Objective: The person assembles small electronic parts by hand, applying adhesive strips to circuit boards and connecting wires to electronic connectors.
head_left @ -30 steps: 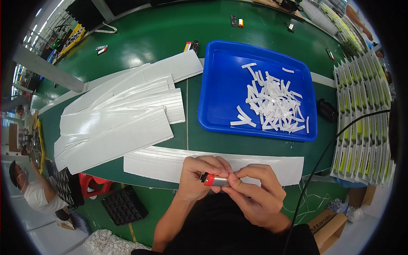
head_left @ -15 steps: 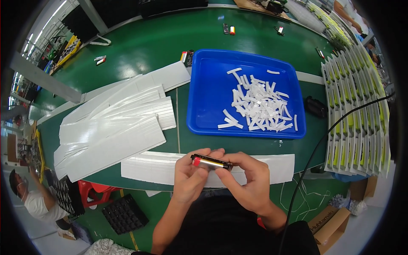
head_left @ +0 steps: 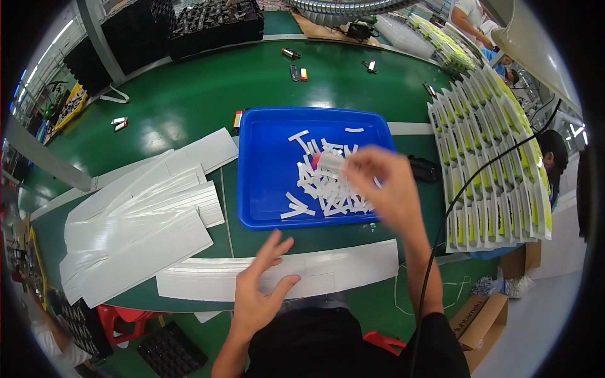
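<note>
My right hand (head_left: 386,186), blurred by motion, reaches over the blue tray (head_left: 266,173) and grips a battery (head_left: 330,162) with a silvery body and a red end. Beneath it, inside the tray, lies a loose heap of small white strips (head_left: 320,194). Whether the battery touches them I cannot tell. My left hand (head_left: 258,291) is open and holds nothing, its fingers spread over a long white sheet (head_left: 353,266) at the table's near edge.
On the left, white sheets (head_left: 135,242) lie stacked and overlapping. Rows of white-and-lime pieces (head_left: 495,170) stand at the right, with a black cable (head_left: 469,181) hanging across them. Batteries with black parts (head_left: 304,74) dot the green table's far side. A cardboard box (head_left: 488,321) is low at right.
My hands have parted. The right one has carried the battery forward over the tray, while the left has let go and opened. The view has shifted, bringing more of the far side in.
</note>
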`<move>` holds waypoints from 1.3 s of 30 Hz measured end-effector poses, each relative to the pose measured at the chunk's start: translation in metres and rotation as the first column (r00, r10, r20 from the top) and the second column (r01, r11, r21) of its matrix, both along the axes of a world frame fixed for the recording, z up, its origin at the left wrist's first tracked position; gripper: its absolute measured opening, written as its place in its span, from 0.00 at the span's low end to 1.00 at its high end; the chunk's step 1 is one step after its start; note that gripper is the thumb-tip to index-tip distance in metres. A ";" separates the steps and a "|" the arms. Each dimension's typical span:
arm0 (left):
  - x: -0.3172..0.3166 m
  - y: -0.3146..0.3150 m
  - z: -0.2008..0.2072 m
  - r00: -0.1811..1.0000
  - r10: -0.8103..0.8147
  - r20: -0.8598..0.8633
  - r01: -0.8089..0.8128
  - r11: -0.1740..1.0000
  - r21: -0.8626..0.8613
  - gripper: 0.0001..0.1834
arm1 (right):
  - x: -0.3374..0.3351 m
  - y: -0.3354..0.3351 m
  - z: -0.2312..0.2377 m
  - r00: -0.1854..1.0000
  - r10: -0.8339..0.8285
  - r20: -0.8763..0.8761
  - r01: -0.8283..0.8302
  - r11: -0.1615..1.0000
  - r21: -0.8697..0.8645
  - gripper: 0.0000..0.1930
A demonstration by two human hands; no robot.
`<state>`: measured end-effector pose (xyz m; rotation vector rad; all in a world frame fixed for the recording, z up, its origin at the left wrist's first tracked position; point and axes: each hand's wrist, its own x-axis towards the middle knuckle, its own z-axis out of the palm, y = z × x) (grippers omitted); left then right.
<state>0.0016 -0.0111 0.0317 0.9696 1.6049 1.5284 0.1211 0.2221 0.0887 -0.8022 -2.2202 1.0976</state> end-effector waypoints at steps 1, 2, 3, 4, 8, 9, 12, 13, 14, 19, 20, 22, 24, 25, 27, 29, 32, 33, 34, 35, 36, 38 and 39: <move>-0.002 -0.003 -0.002 0.973 -0.066 -0.219 0.050 0.996 -0.076 0.29 | -0.007 0.034 -0.010 0.995 -0.089 -0.046 0.090 0.996 0.004 0.09; -0.003 -0.002 -0.004 0.974 -0.060 -0.220 0.045 0.996 -0.071 0.29 | -0.012 0.068 -0.008 0.984 -0.170 0.042 0.163 0.976 0.146 0.11; -0.002 0.001 -0.004 0.936 -0.142 -0.323 0.127 0.990 -0.068 0.26 | -0.012 0.113 -0.013 0.958 -0.285 0.009 0.278 0.941 0.195 0.16; 0.001 0.004 -0.004 0.880 -0.224 -0.419 0.214 0.974 -0.071 0.22 | -0.006 0.153 -0.017 0.916 -0.401 -0.027 0.395 0.886 0.242 0.20; -0.001 0.004 -0.009 0.922 -0.161 -0.353 0.152 0.987 -0.054 0.19 | -0.043 0.207 -0.041 0.872 -0.489 -0.016 0.425 0.741 0.521 0.25; -0.001 0.002 -0.011 0.923 -0.138 -0.360 0.125 0.990 -0.058 0.20 | -0.057 0.211 -0.051 0.869 -0.491 0.062 0.353 0.702 0.619 0.25; 0.000 0.000 -0.015 0.914 -0.100 -0.392 0.087 0.995 -0.050 0.20 | -0.106 0.205 -0.070 0.945 -0.243 0.220 0.068 0.802 0.594 0.27; 0.001 0.001 -0.016 0.903 -0.097 -0.418 0.089 0.995 -0.038 0.19 | -0.119 0.207 -0.077 0.946 -0.239 0.220 0.064 0.801 0.595 0.27; 0.001 0.001 -0.017 0.904 -0.092 -0.418 0.085 0.996 -0.036 0.19 | -0.132 0.209 -0.083 0.951 -0.168 0.261 -0.012 0.820 0.572 0.27; 0.001 0.000 -0.019 0.899 -0.092 -0.427 0.093 0.995 -0.019 0.18 | -0.175 0.218 -0.100 0.905 -0.236 0.355 -0.047 0.772 0.634 0.25; 0.001 0.000 -0.019 0.900 -0.083 -0.429 0.081 0.996 -0.023 0.18 | -0.179 0.217 -0.098 0.880 -0.281 0.383 -0.016 0.788 0.615 0.24; 0.002 0.000 -0.019 0.896 -0.081 -0.436 0.081 0.997 -0.018 0.18 | -0.181 0.221 -0.097 0.851 -0.325 0.412 0.016 0.801 0.598 0.23; 0.001 -0.001 -0.018 0.902 -0.079 -0.425 0.082 0.997 -0.012 0.17 | -0.178 0.230 -0.095 0.865 -0.276 0.419 -0.009 0.826 0.563 0.20; 0.001 -0.001 -0.017 0.907 -0.082 -0.413 0.088 0.996 -0.005 0.17 | -0.175 0.233 -0.099 0.894 -0.297 0.336 0.046 0.806 0.590 0.15; -0.004 0.000 -0.011 0.898 -0.088 -0.431 0.095 0.995 -0.004 0.18 | -0.171 0.239 -0.101 0.884 -0.335 0.325 0.078 0.792 0.606 0.13; -0.013 0.010 -0.002 0.888 -0.094 -0.449 0.101 0.995 -0.007 0.20 | -0.168 0.243 -0.101 0.874 -0.372 0.313 0.109 0.778 0.619 0.12; -0.034 0.038 0.006 0.557 0.019 -0.830 0.004 1.000 0.026 0.21 | -0.159 0.253 -0.103 0.879 -0.389 0.276 0.090 0.705 0.704 0.09; -0.040 0.043 -0.001 0.412 -0.035 -0.911 -0.042 0.998 -0.057 0.22 | -0.161 0.251 -0.101 0.860 -0.405 0.311 0.078 0.706 0.704 0.08; -0.043 0.048 -0.006 0.264 -0.101 -0.959 -0.094 0.987 -0.130 0.22 | -0.159 0.253 -0.101 0.835 -0.426 0.348 0.065 0.705 0.706 0.07; -0.046 0.051 -0.007 0.221 -0.090 -0.971 -0.087 0.990 -0.111 0.19 | -0.156 0.256 -0.101 0.838 -0.421 0.347 0.064 0.707 0.704 0.07; -0.043 0.051 -0.006 0.218 -0.091 -0.972 -0.084 0.990 -0.112 0.19 | -0.151 0.262 -0.101 0.836 -0.445 0.322 0.105 0.706 0.701 0.07; -0.036 0.048 0.000 0.320 -0.139 -0.937 0.001 0.989 -0.146 0.21 | -0.140 0.272 -0.103 0.831 -0.471 0.296 0.150 0.702 0.696 0.06; -0.031 0.042 0.002 0.319 -0.143 -0.937 -0.005 0.988 -0.153 0.21 | -0.138 0.269 -0.104 0.855 -0.448 0.261 0.173 0.721 0.671 0.06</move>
